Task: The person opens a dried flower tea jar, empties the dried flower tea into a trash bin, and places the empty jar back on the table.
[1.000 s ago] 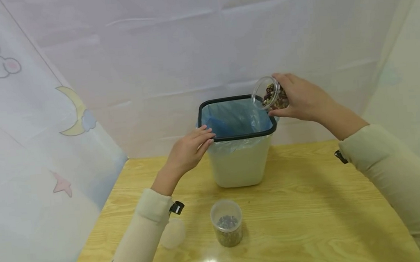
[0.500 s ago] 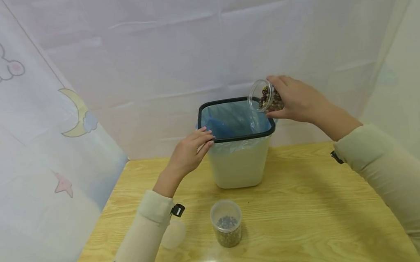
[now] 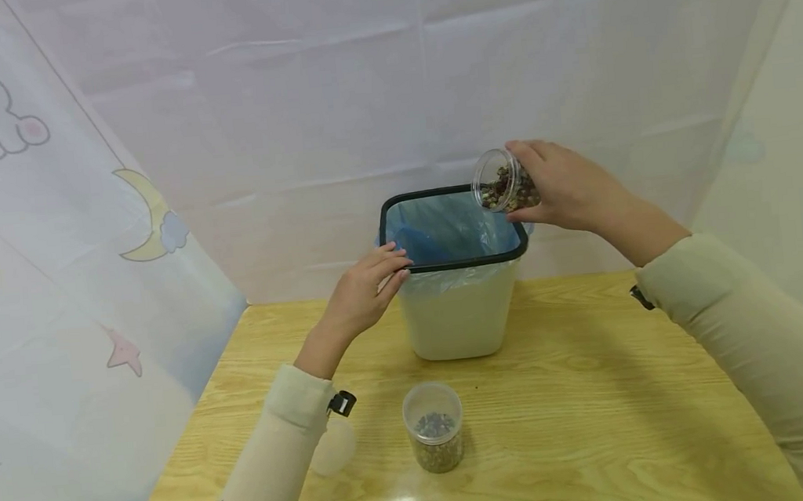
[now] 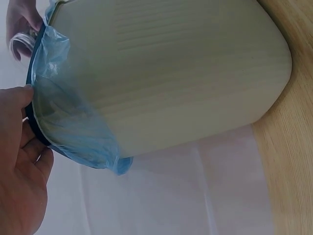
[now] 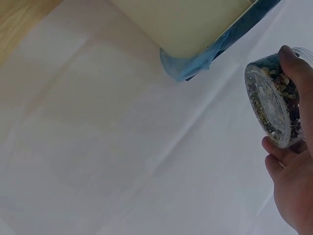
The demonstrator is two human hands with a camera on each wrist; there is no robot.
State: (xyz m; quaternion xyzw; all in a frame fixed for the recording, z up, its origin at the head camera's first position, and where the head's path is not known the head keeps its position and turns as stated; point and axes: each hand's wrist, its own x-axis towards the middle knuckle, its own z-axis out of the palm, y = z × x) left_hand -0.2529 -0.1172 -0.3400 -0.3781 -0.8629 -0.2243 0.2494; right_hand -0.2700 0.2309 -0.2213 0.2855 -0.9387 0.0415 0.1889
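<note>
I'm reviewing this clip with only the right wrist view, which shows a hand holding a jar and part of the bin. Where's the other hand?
Observer: The left hand grips the bin by its rim, near the front left corner.
Reviewer: Which way does the jar in the right hand open?
Observer: In the head view it is tipped with its mouth facing left, toward the bin's opening.
Reviewer: Anything standing in front of the bin?
Observer: Yes, a second jar stands upright on the table, with something dark inside.

Cream bin (image 3: 458,317), black-rimmed, blue-lined, by the left hand (image 3: 362,289); clear jar (image 3: 504,179), mottled maroon-yellow contents (image 3: 496,193), in the right hand (image 3: 570,190).
</note>
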